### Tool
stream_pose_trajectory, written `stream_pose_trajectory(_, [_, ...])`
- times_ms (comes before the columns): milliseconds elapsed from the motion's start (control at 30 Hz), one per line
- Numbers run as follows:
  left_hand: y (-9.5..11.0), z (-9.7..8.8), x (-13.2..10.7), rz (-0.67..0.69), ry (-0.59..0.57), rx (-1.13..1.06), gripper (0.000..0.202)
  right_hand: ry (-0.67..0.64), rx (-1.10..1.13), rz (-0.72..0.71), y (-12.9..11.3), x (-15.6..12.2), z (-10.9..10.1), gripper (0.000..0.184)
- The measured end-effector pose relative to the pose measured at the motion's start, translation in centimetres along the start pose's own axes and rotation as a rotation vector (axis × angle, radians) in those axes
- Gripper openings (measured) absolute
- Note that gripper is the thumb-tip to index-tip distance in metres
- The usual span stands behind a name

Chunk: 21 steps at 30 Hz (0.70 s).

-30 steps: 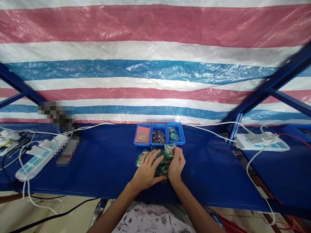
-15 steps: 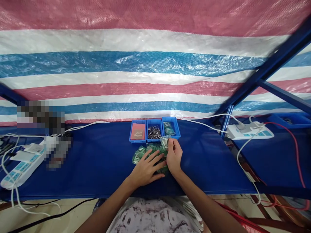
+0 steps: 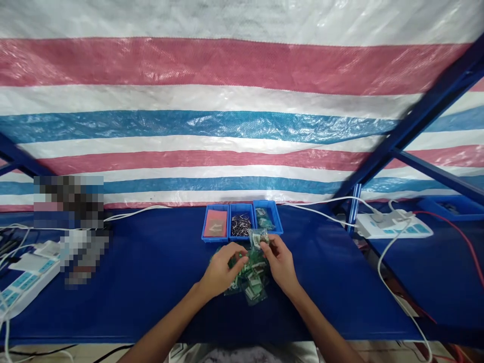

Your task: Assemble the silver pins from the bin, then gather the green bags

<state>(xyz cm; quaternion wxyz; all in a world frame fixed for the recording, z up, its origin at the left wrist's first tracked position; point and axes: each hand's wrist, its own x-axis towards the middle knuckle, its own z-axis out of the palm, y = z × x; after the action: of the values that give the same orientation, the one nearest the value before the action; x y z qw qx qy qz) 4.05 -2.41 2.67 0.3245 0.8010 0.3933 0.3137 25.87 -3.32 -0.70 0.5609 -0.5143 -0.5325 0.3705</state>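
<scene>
My right hand (image 3: 282,262) pinches a small clear plastic bag (image 3: 258,237) with pale pieces inside, held at the front edge of the blue bins. My left hand (image 3: 223,269) curls over a pile of small green-tinted plastic bags (image 3: 254,282), its thumb and forefinger closed on one of them. Part of the pile is hidden under both hands. Behind the hands, the left bin (image 3: 203,235) has a pink sheet and a small packet, the middle bin (image 3: 230,234) many metal screw-like pieces, and the right bin (image 3: 279,222) several small bags.
The blue tabletop (image 3: 143,272) spreads around the pile. White power strips with cables stand at the left (image 3: 36,280) and right (image 3: 395,227). Another blue bin (image 3: 454,214) lies far right. Blue frame bars and a striped tarp (image 3: 242,121) close off the back.
My left hand has gone from lying spread on the pile to curled fingers. The bags beneath have shifted toward me. My right hand still holds its bag. The view has tilted upward.
</scene>
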Motion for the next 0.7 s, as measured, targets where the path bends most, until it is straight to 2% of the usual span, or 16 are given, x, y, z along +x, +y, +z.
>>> stream_pose_trajectory(100, [-0.7, -0.2, 0.6, -0.011, 0.029, -0.052, 0.036, -0.093, 0.034, 0.024, 0.3, -0.1, -0.2, 0.032])
stream_pose_trajectory(267, [-2.8, 0.3, 0.9, 0.187, 0.026, 0.066, 0.039, -0.166, 0.055, 0.057, 0.5, -0.4, 0.2, 0.038])
stream_pose_trajectory(367, [-3.7, 0.5, 0.9, 0.238, 0.067, 0.141, 0.043, -0.183, 0.081, 0.047, 0.3, -0.7, 0.6, 0.038])
stream_pose_trajectory(500, [-4.0, 0.2, 0.9, 0.335, 0.061, 0.221, 0.026, -0.199, 0.034, 0.019, -0.2, -0.9, 0.7, 0.033])
stream_pose_trajectory(600, [-3.7, 0.0, 1.0, 0.269, 0.071, 0.160, 0.024, -0.235, -0.063, -0.060, -0.6, -0.6, 0.5, 0.028])
stream_pose_trajectory(700, [-3.1, -0.2, 1.2, 0.124, 0.095, 0.029, 0.033, -0.271, -0.191, -0.224, -1.0, 0.0, 0.3, 0.026])
